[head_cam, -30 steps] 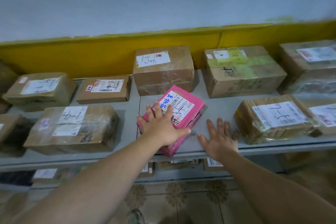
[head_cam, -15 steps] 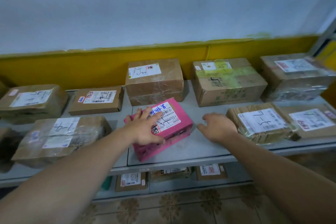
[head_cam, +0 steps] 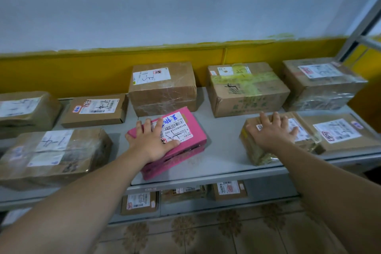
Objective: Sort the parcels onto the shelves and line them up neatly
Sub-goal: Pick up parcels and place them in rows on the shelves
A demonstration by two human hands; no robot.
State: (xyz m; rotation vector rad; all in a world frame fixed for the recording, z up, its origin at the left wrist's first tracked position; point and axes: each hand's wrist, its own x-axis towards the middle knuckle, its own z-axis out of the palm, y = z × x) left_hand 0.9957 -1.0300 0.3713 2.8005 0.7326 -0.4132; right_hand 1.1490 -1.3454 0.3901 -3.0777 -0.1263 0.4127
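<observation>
The pink parcel [head_cam: 196,134] is made of matt cardboard. The brown parcel [head_cam: 82,150] is wrapped in glossy clear film. The shelf [head_cam: 222,150] is finished in smooth, matt grey.

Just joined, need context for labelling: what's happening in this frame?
A person is arranging parcels on a grey shelf. The left hand lies flat on a pink parcel, which sits skewed to the shelf edge. The right hand presses flat on a plastic-wrapped brown parcel to its right. Other brown boxes sit in rows around them.
</observation>
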